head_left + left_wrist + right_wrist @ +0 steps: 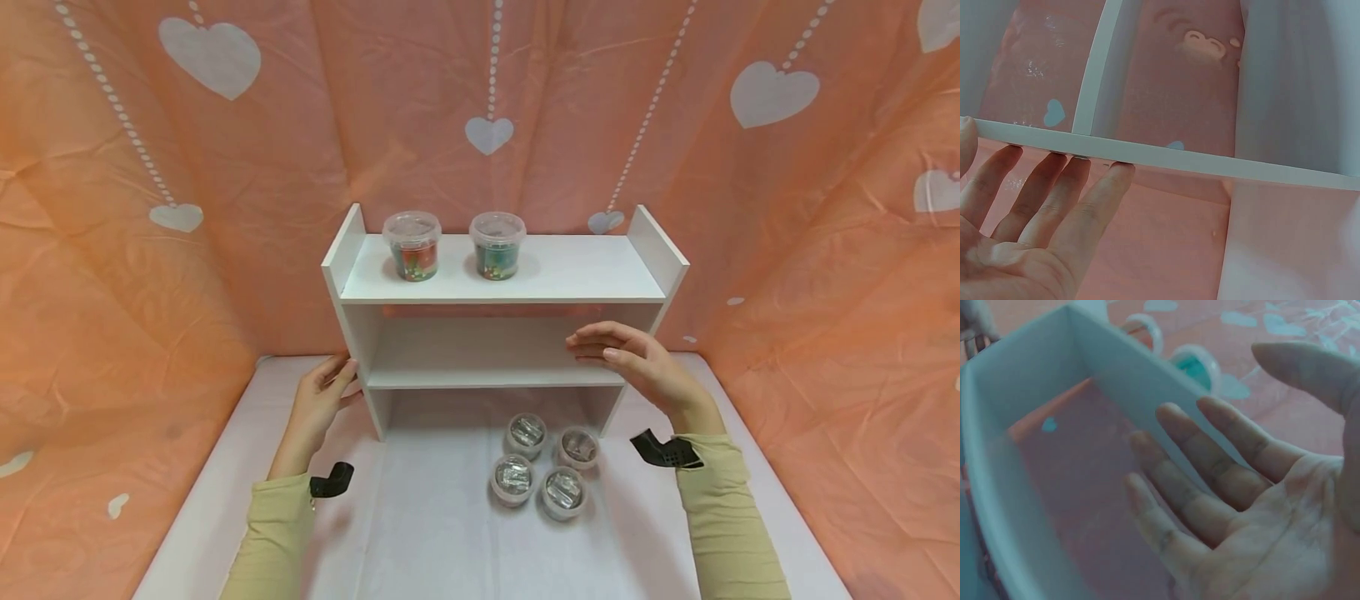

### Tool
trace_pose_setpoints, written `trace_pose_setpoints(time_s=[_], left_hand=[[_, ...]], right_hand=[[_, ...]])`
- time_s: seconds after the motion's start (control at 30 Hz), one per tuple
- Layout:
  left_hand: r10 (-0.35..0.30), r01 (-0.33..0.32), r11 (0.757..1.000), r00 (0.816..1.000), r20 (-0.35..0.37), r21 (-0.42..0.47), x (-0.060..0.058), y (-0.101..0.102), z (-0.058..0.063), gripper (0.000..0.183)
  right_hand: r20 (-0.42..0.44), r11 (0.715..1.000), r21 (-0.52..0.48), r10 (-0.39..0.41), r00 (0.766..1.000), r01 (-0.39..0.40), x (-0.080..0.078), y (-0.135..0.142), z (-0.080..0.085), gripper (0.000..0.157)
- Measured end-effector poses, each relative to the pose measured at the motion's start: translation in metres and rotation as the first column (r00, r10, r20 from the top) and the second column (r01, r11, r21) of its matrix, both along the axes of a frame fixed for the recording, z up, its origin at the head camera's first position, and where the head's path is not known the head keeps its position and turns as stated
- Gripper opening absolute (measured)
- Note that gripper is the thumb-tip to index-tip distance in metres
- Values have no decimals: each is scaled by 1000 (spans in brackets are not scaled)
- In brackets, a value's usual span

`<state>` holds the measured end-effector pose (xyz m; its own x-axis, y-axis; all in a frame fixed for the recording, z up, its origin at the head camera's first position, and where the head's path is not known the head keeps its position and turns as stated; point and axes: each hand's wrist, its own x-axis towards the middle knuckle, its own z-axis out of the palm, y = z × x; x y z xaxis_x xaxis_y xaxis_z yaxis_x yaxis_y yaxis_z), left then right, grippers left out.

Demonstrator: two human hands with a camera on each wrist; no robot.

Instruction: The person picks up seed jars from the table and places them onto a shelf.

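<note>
A white two-tier shelf [495, 387] stands on the table. Along its left side panel [1172, 157], the fingertips of my left hand [318, 408] touch the outer side, fingers nearly straight, with the thumb tip at the edge. My right hand [645, 362] hovers in front of the shelf's right half, fingers extended and palm bare in the right wrist view. On the top board sit two lidded clear tubs, one with red and green contents [415, 250] and one with green contents [498, 250]. Their tops also show beyond the shelf in the right wrist view.
Several small lidded tubs [563, 492] with silvery tops cluster on the white table [427, 533], in front of the shelf's lower right. An orange cloth with white hearts [420, 108] hangs behind and at both sides. Each wrist wears a black mount [332, 481].
</note>
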<state>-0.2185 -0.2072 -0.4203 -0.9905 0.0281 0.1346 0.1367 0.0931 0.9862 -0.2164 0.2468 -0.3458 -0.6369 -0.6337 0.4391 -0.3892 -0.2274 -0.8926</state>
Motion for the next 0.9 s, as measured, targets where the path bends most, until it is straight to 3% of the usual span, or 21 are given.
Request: trace_pose_setpoints(time_s=[0.13,0.4,0.63,0.9], left_hand=[[-2,2,1000,1000,-1,2,0,-1,0,56],[-6,6,1000,1000,-7,-3,1,-1,0,55],[5,-5,1000,1000,-9,-7,1,-1,0,55],[18,-19,1000,1000,-11,-20,0,-1,-1,57]], right_hand=[[8,998,-23,61,998,-61,1,5,-12,35],[2,997,-10,70,998,-70,5,13,-36,34],[58,994,-34,109,992,-107,9,19,-62,38],[122,998,59,19,992,-26,13,26,-91,38]])
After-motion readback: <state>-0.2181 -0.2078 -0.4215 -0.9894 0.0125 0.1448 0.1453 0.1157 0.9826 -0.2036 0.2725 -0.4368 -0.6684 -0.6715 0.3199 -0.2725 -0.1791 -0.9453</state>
